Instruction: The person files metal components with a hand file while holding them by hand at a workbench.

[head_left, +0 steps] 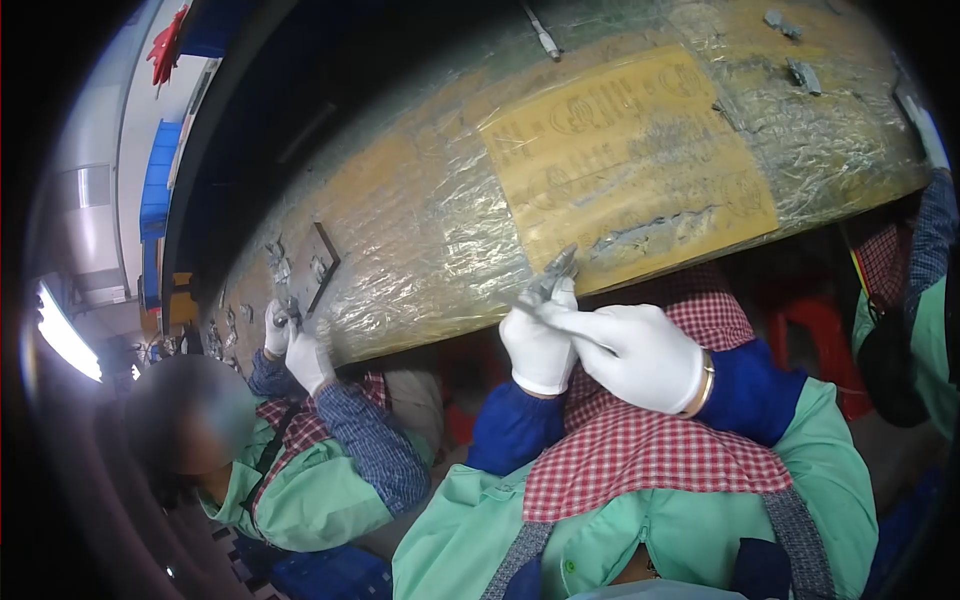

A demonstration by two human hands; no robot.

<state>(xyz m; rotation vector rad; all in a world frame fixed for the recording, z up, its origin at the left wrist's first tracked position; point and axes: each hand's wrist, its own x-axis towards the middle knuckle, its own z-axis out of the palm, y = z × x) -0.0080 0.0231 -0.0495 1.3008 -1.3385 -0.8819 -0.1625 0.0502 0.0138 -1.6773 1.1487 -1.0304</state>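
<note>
My left hand (540,348), in a white glove, is closed around a small grey piece (562,264) that looks like metal and juts up past the fingertips. My right hand (645,358), also gloved in white, is closed with its fingertips against the left hand. A thin, blurred greyish shape lies at those fingertips; I cannot make out what it is. Both hands are at the near edge of the table, just in front of a yellow printed sheet (560,120). Grey smears and crumbs mark the sheet close to the hands.
Clear wrinkled film covers the table (420,250). A white pen-like tool (548,42) and a grey piece (803,77) lie farther back. At left, a co-worker's gloved hands (308,355) work near grey pieces and a dark bar (322,270). Another person's sleeve (932,235) shows at right.
</note>
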